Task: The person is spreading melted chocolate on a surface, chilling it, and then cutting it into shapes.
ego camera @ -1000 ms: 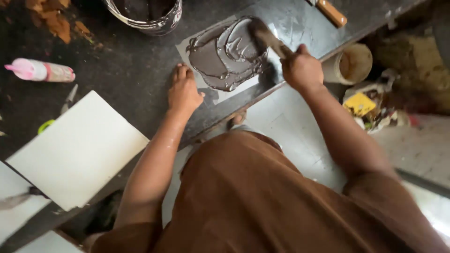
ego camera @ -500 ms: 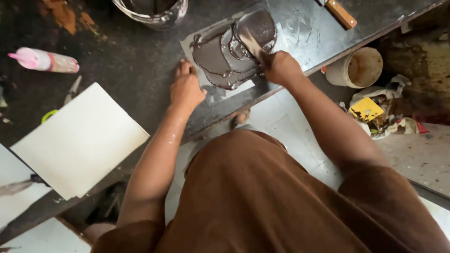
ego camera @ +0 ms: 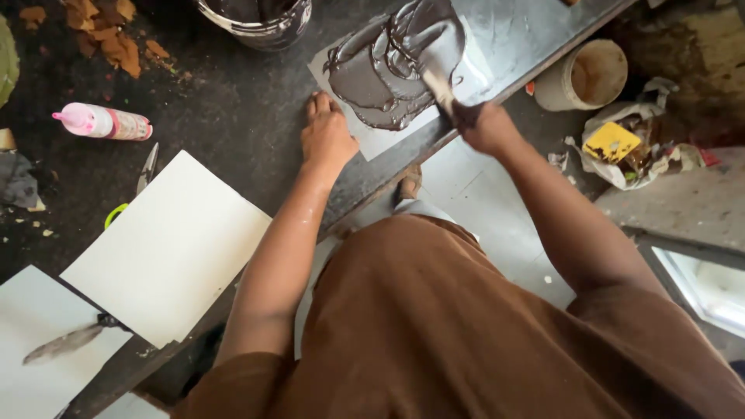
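A light square tile (ego camera: 382, 138) lies on the dark worktop (ego camera: 233, 116), thickly smeared with dark grey-brown paste (ego camera: 380, 74). My left hand (ego camera: 326, 136) rests flat on the tile's near left corner, fingers together. My right hand (ego camera: 485, 124) grips the handle of a flat trowel (ego camera: 436, 46), whose paste-coated blade lies on the tile's far right part. A dark bucket (ego camera: 256, 17) with the same paste stands just beyond the tile.
A blank white tile (ego camera: 167, 248) lies at the left, another (ego camera: 46, 341) with a grey smear beyond it. A pink-capped bottle (ego camera: 101, 122) and scissors (ego camera: 143, 174) lie on the worktop. On the floor at the right are a beige tub (ego camera: 586, 74) and crumpled rubbish (ego camera: 628, 151).
My right hand has swept the trowel across the tile, from its near right corner toward the far side, spreading paste. My left hand has stayed on the tile's corner.
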